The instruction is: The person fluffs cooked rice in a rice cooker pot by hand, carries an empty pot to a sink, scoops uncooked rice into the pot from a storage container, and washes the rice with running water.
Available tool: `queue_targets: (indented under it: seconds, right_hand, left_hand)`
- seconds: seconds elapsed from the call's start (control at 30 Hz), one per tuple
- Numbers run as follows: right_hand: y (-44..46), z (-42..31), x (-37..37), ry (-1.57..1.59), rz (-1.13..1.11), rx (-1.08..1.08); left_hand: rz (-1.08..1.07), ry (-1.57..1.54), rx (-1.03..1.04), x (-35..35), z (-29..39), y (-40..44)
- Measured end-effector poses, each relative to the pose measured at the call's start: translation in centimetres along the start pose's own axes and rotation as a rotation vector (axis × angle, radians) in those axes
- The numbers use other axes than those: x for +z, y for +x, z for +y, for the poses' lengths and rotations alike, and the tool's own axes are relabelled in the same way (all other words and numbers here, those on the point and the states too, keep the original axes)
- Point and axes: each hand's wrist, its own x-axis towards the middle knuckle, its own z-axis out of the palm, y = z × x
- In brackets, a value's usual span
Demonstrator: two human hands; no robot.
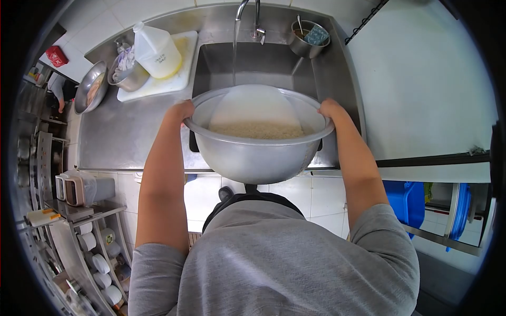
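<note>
A large metal basin (pixel 253 158) is held tilted over the front edge of the sink (pixel 216 60). Inside it, pale grains that look like rice (pixel 258 130) lie on the near side, with whitish cloudy water above them. My left hand (pixel 184 109) is closed on the basin's left rim. The right rim is gripped by my right hand (pixel 328 108). Beyond the basin, a thin stream of water runs down from the faucet (pixel 256 31).
Left of the sink, a white cutting board (pixel 126 95) bears a plastic jug (pixel 157 52). Metal bowls (pixel 132 79) stand beside it. A small pot (pixel 304 50) sits at the sink's back right corner. Shelves (pixel 79 231) stand at lower left. A person's arm (pixel 59 97) shows far left.
</note>
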Motion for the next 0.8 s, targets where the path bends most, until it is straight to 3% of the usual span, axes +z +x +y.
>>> queue_targets:
  seconds: [0.2,0.47,0.8]
  right_hand:
    - [1.3,-0.2,0.1,0.086,-0.037,0.106]
    - [2.2,-0.2,-0.1,0.07,-0.113,0.074]
    - [2.5,-0.5,-0.2,0.098,-0.136,0.104]
  left_hand:
    - [-0.084,0.036,0.013,0.0,-0.3,2.3]
    - [-0.139,-0.046,-0.096,0.3,-0.8,4.6]
    - [-0.142,0.0,-0.085,0.3,0.0,4.9]
